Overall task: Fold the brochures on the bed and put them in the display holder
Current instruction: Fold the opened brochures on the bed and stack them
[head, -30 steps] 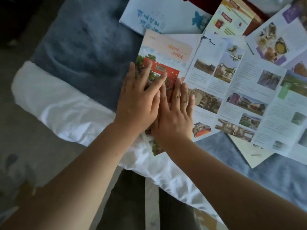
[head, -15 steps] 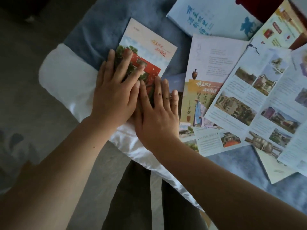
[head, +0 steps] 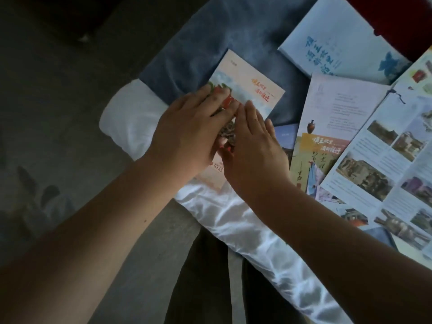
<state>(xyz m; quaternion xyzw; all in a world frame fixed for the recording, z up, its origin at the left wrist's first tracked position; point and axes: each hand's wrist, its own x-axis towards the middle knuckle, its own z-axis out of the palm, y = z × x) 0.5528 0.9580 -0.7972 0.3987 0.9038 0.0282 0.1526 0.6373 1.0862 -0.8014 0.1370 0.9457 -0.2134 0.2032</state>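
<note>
A folded brochure with a pale cover, orange lettering and a red building picture lies on the blue blanket near the bed's corner. My left hand lies flat on its lower half, fingers spread toward the picture. My right hand presses flat beside it, touching the left hand, on the brochure's right edge. Both palms hide the brochure's middle. No display holder is in view.
To the right lie a yellow brochure with a vase, a wide unfolded brochure with photos and a light blue booklet. White sheet hangs over the bed edge. Grey floor is at left; my dark trouser legs below.
The folded brochure has slid left, apart from the unfolded one, with both hands flat on it. My right hand has moved closer against the left. The view has shifted left.
</note>
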